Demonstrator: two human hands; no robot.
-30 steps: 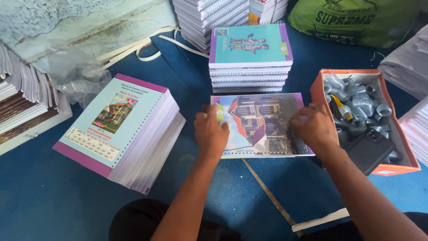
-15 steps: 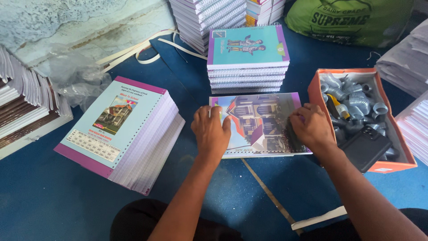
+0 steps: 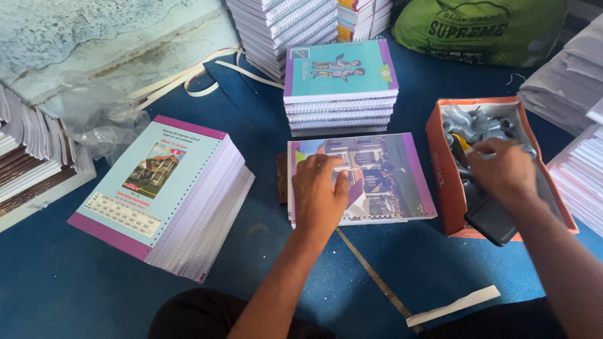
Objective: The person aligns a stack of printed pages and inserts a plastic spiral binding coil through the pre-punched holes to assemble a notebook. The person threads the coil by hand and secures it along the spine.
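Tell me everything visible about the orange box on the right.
The orange box is an open, lidless cardboard carton sitting flat on the blue floor covering, right of the picture-covered booklet. It holds a heap of silvery metal pieces and a dark flat phone-like object leaning over its near edge. The right hand reaches into it; the left hand rests on the booklet.

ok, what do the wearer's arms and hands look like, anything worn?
Both are bare: the left hand and right hand show no gloves, rings, watch or bands. Forearms are uncovered to the frame edge, no sleeves in view. Dark clothing shows at the bottom edge.
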